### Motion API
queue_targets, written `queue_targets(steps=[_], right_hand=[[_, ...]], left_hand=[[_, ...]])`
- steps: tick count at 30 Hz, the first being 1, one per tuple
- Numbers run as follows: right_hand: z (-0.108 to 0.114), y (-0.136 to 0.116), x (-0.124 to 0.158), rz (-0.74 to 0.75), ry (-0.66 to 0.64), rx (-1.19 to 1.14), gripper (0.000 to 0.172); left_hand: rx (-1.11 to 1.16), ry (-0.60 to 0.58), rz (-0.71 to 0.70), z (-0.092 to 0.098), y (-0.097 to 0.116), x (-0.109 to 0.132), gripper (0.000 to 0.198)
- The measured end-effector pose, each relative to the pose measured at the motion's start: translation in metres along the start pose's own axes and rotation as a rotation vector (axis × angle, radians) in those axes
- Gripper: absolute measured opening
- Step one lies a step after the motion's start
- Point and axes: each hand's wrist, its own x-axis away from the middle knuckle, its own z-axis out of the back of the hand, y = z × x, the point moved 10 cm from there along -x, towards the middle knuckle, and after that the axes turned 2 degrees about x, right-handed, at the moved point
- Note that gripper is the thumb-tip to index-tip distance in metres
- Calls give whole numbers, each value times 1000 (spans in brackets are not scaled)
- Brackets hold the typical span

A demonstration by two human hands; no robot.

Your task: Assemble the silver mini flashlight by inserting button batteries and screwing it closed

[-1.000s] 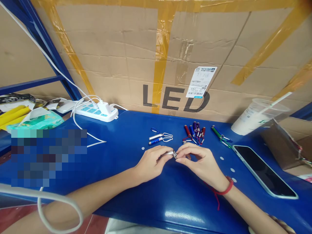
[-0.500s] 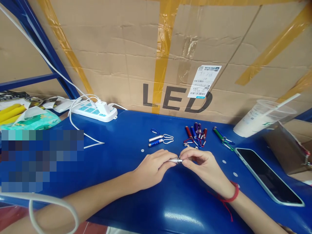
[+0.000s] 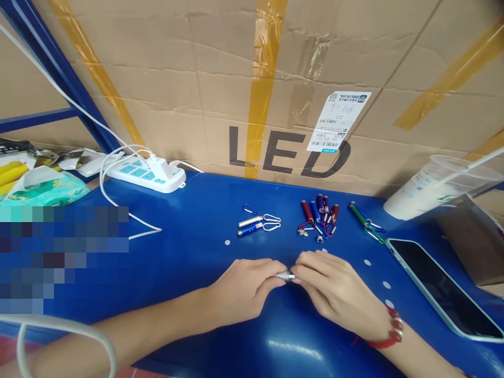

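Over the front of the blue table, my left hand (image 3: 246, 287) grips a small silver keychain flashlight (image 3: 282, 275), most of its barrel hidden in the fingers. My right hand (image 3: 334, 296) pinches the flashlight's metal end, thumb and fingers closed, knuckles turned upward. Behind the hands lie a silver flashlight (image 3: 250, 221) and a blue flashlight (image 3: 249, 230), both with silver carabiners. A loose blue carabiner (image 3: 249, 209) rests just beyond them. Farther right is a cluster of red, blue and purple flashlights (image 3: 319, 212), with a small metal ring-shaped part (image 3: 319, 239) near it.
A green flashlight (image 3: 357, 213) and a phone (image 3: 444, 289) lie to the right. Behind them a plastic cup (image 3: 413, 189) with a straw leans beside a brown box (image 3: 466, 241). A white power strip (image 3: 145, 176) with cables sits back left. A large carton (image 3: 189, 105) walls off the back.
My right hand has rolled over, its knuckles now facing up and its fingers closer around the flashlight's end. Both hands sit slightly lower in the picture. The camera view has shifted a little.
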Motion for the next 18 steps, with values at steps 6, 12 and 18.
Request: queue_targets(steps=[6,12,18], right_hand=[[-10,3,4,-115,-10,-117,30],[-24,16,10,-329,-87,-421,29],[-36,26,12,-512,-138,-628,37]], left_hand=[[-159,-3,-9,-6,-1,3,23],[-184,20,-14,-7,0,4,24],[-263,92,-63,-3,4,4,25]])
